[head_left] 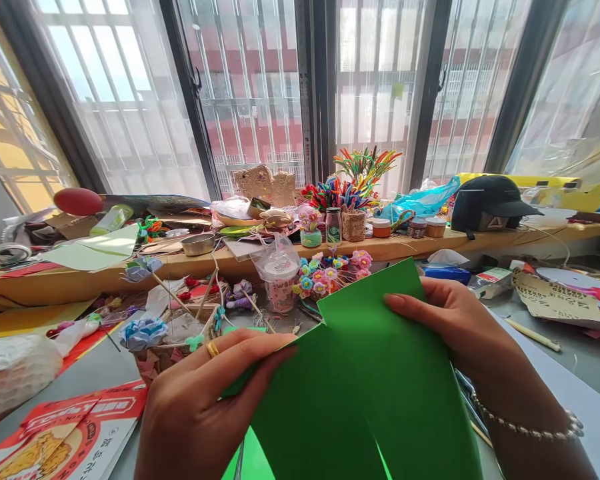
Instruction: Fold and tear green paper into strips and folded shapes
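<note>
I hold a sheet of green paper (375, 380) in front of me with both hands; it is bent into overlapping flaps. My left hand (205, 400), with a gold ring, pinches its left edge between thumb and fingers. My right hand (455, 320), a beaded bracelet on its wrist, grips the upper right part with fingers lying over the front. A brighter green piece (253, 460) shows under the sheet at the bottom.
The grey table (95, 373) carries paper flowers on sticks (145, 330), a plastic cup (280, 277), small pipe-cleaner flowers (330, 270) and red printed packaging (70, 433). On the wooden sill (405, 247) stand a black cap (490, 200), jars, a pipe-cleaner bouquet (355, 183) and a red balloon (77, 200).
</note>
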Demonstrator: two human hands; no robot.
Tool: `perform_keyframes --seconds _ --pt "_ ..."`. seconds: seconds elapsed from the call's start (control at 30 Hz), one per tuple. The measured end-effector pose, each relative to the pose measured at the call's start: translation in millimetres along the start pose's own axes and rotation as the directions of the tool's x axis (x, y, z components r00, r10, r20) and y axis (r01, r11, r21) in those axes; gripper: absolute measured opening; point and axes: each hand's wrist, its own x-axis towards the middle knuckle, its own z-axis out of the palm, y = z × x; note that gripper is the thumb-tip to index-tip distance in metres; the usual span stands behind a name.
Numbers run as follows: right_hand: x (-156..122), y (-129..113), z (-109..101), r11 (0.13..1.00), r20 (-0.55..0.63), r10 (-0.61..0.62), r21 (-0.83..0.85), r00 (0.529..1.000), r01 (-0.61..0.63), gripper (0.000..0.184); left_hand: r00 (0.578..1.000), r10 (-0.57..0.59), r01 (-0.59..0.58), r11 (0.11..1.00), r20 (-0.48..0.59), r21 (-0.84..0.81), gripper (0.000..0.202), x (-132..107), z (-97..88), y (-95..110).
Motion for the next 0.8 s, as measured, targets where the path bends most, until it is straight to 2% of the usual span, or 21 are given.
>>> perform_keyframes --seconds 0.1,0.17,0.23,0.27,0.33,0.37,0.43,0.53,0.6,0.8 --pt "1 1 -2 1.000 -0.006 -0.027 0.004 1.000 0.027 0.015 0.990 -0.141 0.142 0.988 0.020 -0.053 0.006 3 -3.3 2" --pt "1 2 -5 0.999 -0.032 -0.049 0.008 0.998 0.049 0.016 0.953 -0.302 0.304 0.946 0.032 -0.117 0.020 7 -4.6 2" --pt "2 2 -7 0.997 -0.067 -0.074 0.016 0.995 0.075 0.017 0.876 -0.474 0.481 0.842 0.088 -0.244 0.033 11 -3.1 -1" --pt "2 2 -8 0.996 -0.082 -0.087 0.022 0.993 0.089 0.017 0.830 -0.537 0.554 0.766 0.150 -0.325 0.033 13 -1.1 -3" --pt "3 2 -9 0.993 -0.106 -0.108 0.039 0.988 0.113 0.018 0.757 -0.591 0.646 0.612 0.279 -0.456 0.024 15 4.9 -8" --pt "3 2 -9 0.992 -0.111 -0.114 0.046 0.987 0.120 0.018 0.739 -0.598 0.663 0.567 0.310 -0.489 0.019 15 8.1 -10" --pt "4 3 -8 0.991 -0.113 -0.116 0.060 0.987 0.124 0.017 0.741 -0.615 0.656 0.576 0.269 -0.488 0.014 15 13.4 -12" --pt "4 3 -6 0.990 -0.116 -0.101 0.082 0.988 0.111 0.015 0.785 -0.615 0.589 0.706 0.071 -0.395 0.012 13 16.0 -8" --pt "4 3 -4 0.990 -0.119 -0.087 0.104 0.989 0.099 0.014 0.811 -0.585 0.540 0.764 -0.024 -0.353 0.011 12 15.3 -4" --pt "8 5 -4 0.989 -0.067 -0.015 0.149 0.998 0.025 0.010 0.865 -0.482 0.415 0.843 -0.139 -0.342 0.008 7 15.2 3"
